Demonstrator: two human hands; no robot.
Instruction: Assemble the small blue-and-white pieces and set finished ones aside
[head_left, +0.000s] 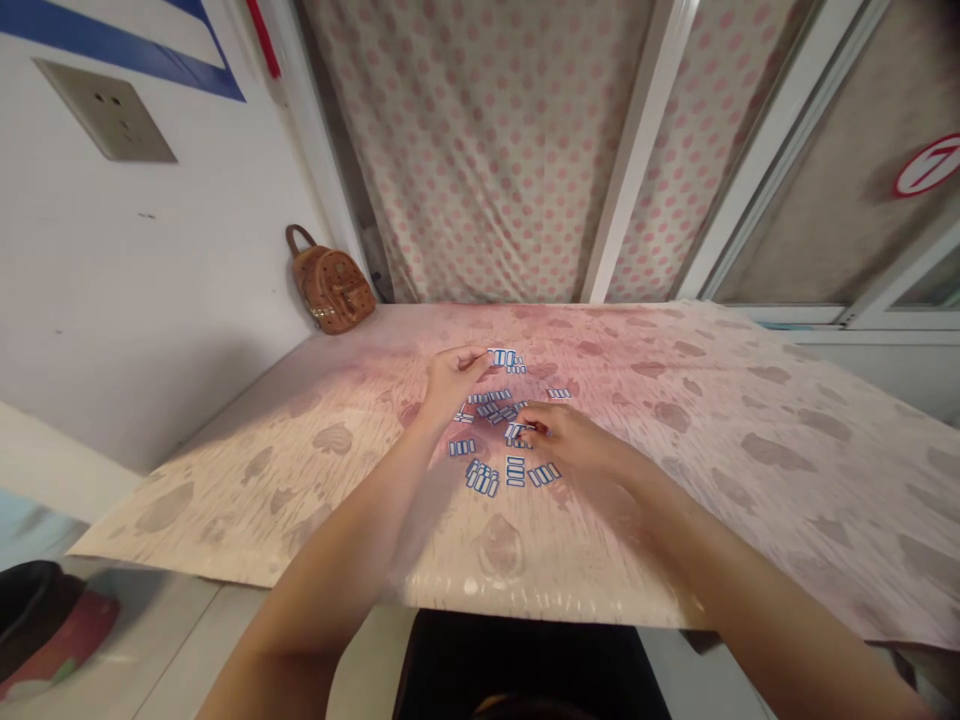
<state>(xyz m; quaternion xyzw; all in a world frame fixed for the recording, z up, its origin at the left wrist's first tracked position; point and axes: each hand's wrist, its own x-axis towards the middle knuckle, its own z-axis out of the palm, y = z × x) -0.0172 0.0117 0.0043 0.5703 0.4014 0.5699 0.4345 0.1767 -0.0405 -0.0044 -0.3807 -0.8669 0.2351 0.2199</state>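
Observation:
Small flat blue-and-white striped pieces, which look like cards, lie scattered in the middle of the table. My left hand (454,380) reaches to the far side of them, its fingers closed at the left edge of a striped piece (501,357). Nearer to me on the right, my right hand (566,438) pinches another striped piece (516,432) between thumb and fingers. Several overlapping pieces (483,478) form a small pile at the near left. Beside that pile are a single upright piece (515,471) and a tilted one (544,474). My fingers partly cover the pieces they grip.
A patterned, glossy cloth covers the table (712,480). At its far left corner a brown backpack-shaped bag (337,285) leans against the wall. A dotted curtain (487,150) hangs behind the far edge. On the floor at left is a dark and red container (52,625).

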